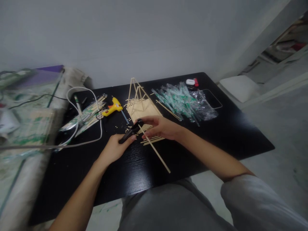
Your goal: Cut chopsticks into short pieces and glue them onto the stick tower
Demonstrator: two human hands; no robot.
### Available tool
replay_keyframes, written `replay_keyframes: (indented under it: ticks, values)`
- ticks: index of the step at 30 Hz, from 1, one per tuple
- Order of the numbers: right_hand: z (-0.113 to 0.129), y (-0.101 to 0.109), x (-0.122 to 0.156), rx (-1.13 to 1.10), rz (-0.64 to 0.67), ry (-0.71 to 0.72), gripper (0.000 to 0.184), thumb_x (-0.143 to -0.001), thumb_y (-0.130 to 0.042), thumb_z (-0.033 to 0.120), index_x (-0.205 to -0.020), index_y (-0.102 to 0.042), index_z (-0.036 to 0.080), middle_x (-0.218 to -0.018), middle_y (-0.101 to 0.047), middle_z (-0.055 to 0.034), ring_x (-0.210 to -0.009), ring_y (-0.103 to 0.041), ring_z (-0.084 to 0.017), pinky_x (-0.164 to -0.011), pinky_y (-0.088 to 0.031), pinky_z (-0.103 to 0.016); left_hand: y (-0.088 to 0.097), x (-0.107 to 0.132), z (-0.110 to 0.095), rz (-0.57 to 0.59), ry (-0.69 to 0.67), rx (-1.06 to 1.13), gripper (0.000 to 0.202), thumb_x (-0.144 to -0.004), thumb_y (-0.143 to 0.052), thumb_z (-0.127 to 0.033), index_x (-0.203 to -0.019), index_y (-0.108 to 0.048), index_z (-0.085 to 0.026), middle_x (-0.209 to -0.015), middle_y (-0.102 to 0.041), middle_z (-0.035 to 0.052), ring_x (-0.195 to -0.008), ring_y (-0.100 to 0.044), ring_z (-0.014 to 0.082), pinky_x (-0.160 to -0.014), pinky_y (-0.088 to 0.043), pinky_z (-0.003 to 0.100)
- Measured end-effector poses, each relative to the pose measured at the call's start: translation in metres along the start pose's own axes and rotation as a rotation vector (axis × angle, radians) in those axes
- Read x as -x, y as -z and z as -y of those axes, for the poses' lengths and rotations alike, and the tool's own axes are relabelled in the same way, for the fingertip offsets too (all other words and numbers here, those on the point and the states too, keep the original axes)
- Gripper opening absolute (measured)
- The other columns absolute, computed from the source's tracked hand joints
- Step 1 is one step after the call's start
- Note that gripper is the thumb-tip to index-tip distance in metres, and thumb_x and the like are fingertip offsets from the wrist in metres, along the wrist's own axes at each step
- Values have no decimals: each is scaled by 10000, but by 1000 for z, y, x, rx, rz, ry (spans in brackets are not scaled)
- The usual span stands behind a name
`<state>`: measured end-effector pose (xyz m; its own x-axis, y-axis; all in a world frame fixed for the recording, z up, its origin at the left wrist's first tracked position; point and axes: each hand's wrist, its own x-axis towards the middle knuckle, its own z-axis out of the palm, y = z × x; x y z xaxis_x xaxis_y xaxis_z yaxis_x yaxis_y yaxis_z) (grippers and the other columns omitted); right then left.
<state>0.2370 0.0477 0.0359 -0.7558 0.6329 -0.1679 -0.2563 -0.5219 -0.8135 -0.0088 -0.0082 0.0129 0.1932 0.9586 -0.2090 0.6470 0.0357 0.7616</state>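
Note:
My left hand [115, 146] is wrapped round a black-handled cutter [131, 132], whose head points up and to the right. Between the thumb and fingers of my right hand [161, 127] is a thin wooden stick [158, 155]. Its upper end lies at the cutter's head and its lower end slants toward me. My right index finger reaches to the cutter's head, and I cannot tell if it touches. Just beyond my hands, a wooden stick frame [133, 93] with peaked triangles stands on a flat base of sticks [144, 107].
A yellow glue gun [113, 107] and a blue-grey glue stick [125, 117] lie left of the base. Packaged sticks [88, 115] and a looped white cable [101, 122] are farther left. Crumpled green-and-clear wrappers [178, 99] cover the right side. Loose sticks [154, 140] lie under my right hand.

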Motion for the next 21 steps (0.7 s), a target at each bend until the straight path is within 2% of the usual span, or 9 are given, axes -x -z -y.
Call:
replay_keyframes:
  ticks: [5,9,11,15,21]
  values:
    - [6,10,6,102,-82,37,550,-667,-850,72,-1184,-703,192,-1414,-601,-100,-816,-744,-123,-775,-624,-259,19,-1,8,33,18,54,556,-865,-533,-663,-584,-487,-186,-519,-430,-41,-495,-391,99,-481,-290,225]
    - [0,13,8,278,-186,-32,468,-666,-860,103,-1111,-723,157,-1297,-669,-105,-829,-740,-145,-838,-626,-323,26,-2,13,21,46,146,579,-882,-505,-679,-569,-492,-192,-471,-419,-43,-436,-370,92,-440,-263,223]
    - [-5,12,7,327,-221,-49,453,-651,-872,114,-1079,-730,147,-1167,-719,-87,-839,-741,-160,-845,-624,-330,27,-3,13,8,62,193,587,-887,-493,-688,-567,-492,-196,-460,-416,-41,-420,-364,92,-423,-250,225]
    - [-14,9,7,288,-186,-54,456,-647,-887,157,-1073,-723,141,-953,-754,-43,-845,-743,-170,-855,-614,-337,23,-4,11,-35,71,228,573,-896,-493,-677,-584,-499,-196,-455,-409,-42,-422,-356,94,-424,-248,228]
    - [-21,12,11,194,-166,-45,497,-647,-884,154,-1111,-706,154,-886,-749,-17,-810,-733,-152,-844,-605,-339,16,-7,18,-203,55,161,531,-903,-527,-637,-621,-517,-187,-504,-436,-39,-472,-384,103,-458,-280,232]
